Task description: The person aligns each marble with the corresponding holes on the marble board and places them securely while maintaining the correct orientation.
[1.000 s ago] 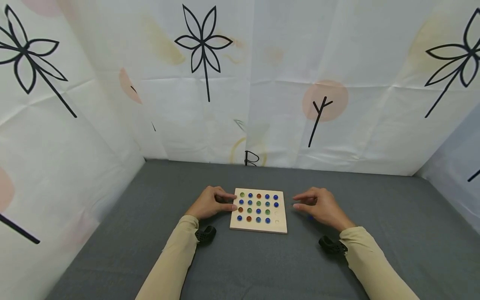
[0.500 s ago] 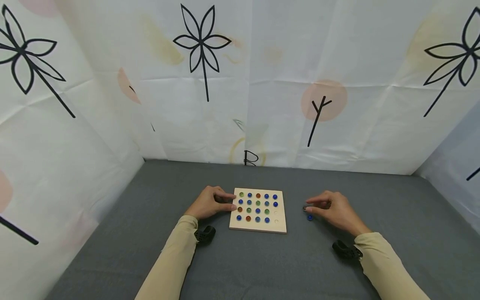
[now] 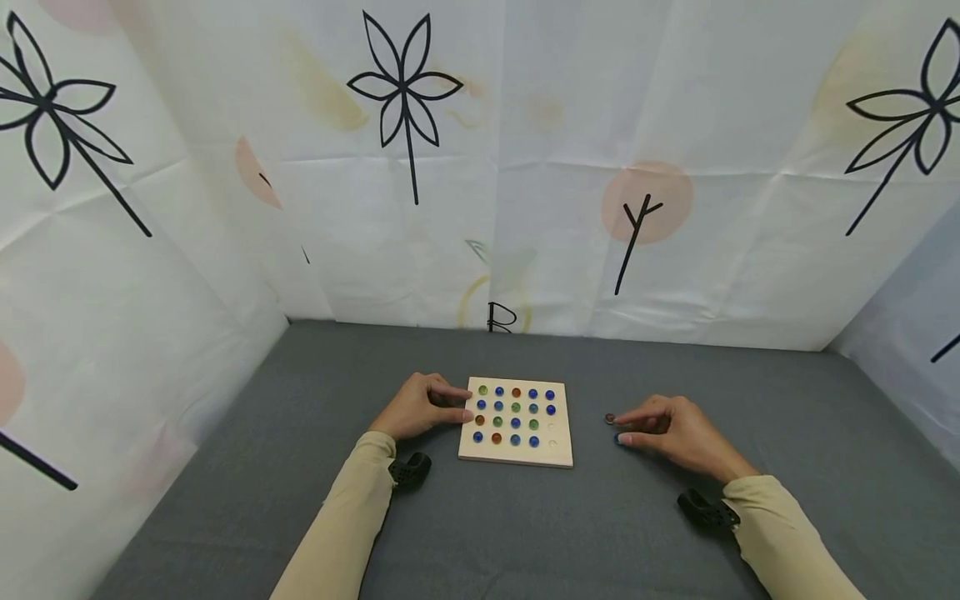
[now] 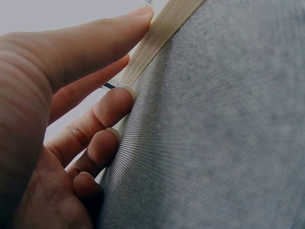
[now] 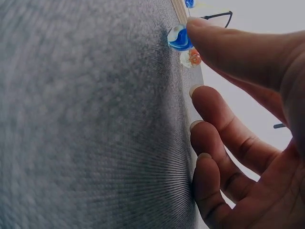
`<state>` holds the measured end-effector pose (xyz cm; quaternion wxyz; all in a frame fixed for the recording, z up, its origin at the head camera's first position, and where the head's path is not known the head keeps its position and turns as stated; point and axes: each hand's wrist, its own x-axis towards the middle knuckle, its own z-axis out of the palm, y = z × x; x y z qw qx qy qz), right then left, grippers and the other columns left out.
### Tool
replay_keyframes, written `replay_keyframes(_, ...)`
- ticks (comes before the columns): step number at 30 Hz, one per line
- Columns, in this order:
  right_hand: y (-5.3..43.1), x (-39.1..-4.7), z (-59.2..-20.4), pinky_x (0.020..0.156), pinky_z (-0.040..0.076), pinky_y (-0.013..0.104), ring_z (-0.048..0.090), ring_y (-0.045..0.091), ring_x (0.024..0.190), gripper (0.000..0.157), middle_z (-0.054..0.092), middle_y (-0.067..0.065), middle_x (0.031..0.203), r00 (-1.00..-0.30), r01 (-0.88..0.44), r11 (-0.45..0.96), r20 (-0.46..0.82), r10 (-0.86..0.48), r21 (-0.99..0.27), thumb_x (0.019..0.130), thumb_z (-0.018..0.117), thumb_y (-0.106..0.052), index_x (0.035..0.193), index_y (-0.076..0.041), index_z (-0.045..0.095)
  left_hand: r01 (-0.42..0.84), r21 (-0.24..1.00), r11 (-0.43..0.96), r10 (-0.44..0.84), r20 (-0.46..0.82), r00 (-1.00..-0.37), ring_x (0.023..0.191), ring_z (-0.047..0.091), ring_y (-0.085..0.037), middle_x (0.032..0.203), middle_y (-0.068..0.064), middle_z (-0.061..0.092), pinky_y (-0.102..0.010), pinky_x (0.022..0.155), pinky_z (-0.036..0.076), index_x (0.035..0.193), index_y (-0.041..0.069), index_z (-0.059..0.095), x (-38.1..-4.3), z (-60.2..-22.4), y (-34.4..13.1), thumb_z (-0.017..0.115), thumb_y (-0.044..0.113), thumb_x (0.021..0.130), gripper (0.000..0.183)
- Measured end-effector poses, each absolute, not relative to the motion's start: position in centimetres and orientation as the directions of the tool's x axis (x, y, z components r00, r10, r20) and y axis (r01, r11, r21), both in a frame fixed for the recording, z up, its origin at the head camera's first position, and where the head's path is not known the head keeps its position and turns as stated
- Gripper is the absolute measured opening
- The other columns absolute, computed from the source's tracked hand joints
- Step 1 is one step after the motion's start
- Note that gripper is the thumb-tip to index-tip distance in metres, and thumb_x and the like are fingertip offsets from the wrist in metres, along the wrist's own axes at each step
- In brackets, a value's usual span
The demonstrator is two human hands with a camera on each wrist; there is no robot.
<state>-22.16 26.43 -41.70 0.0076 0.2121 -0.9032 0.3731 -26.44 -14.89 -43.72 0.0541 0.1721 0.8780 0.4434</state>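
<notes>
A pale wooden board (image 3: 516,454) lies on the grey cloth with rows of blue, green and orange-brown glass marbles in its hollows. Two hollows at its lower right show bare wood. My left hand (image 3: 422,406) rests its thumb and index fingertips against the board's left edge; the wood's side (image 4: 159,33) shows beside the thumb. Right of the board, my right hand (image 3: 670,429) has its thumb at a clear-and-blue marble (image 5: 178,39) and its index fingertip beside an orange-brown marble (image 3: 610,418). Both marbles lie on the cloth, and the thumb partly covers the blue one.
Grey cloth (image 3: 525,533) covers the table around the board. A pale printed curtain (image 3: 555,250) stands along the back edge and the sides. Each wrist wears a dark strap device, such as the left one (image 3: 411,471).
My right hand has moved right and toward me, away from the board, down to the two loose marbles. My left hand has stayed at the board's edge.
</notes>
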Motion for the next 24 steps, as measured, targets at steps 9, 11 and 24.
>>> replay_keyframes(9,26.54,-22.22,-41.86,0.062,0.045,0.028,0.051,0.01,0.071,0.022,0.064,-0.001,0.089,-0.893,-0.403,0.605,0.152,-0.423,-0.686,0.086,0.084,-0.017,0.106,-0.009,0.081,0.255,0.799,0.544,0.352,0.059,-0.934,0.075,0.047,-0.019,0.092,0.0,0.063,-0.032,0.067,0.041,0.116,0.017,0.08,-26.38,-43.66,-14.9,0.087,0.03,0.083,0.036)
replay_keyframes(11,26.54,-22.21,-41.91,0.061,0.044,0.028,0.051,0.009,0.071,0.022,0.063,-0.001,0.089,-0.891,-0.406,0.603,0.152,-0.427,-0.687,0.085,0.084,-0.016,0.106,-0.008,0.081,0.259,0.798,0.543,0.356,0.061,-0.933,0.075,0.047,-0.019,0.092,0.0,0.063,-0.032,0.067,0.04,0.116,0.016,0.08,-26.4,-43.64,-14.92,0.087,0.03,0.083,0.036)
replay_keyframes(24,26.57,-22.41,-42.29,0.062,0.044,0.027,0.05,0.007,0.071,0.022,0.062,-0.002,0.089,-0.884,-0.423,0.633,0.141,-0.446,-0.648,0.085,0.084,-0.017,0.105,-0.01,0.081,0.268,0.798,0.539,0.359,0.07,-0.931,0.074,0.045,-0.019,0.091,0.0,0.062,-0.033,0.067,0.039,0.116,0.015,0.08,-26.34,-43.65,-14.95,0.087,0.029,0.083,0.036)
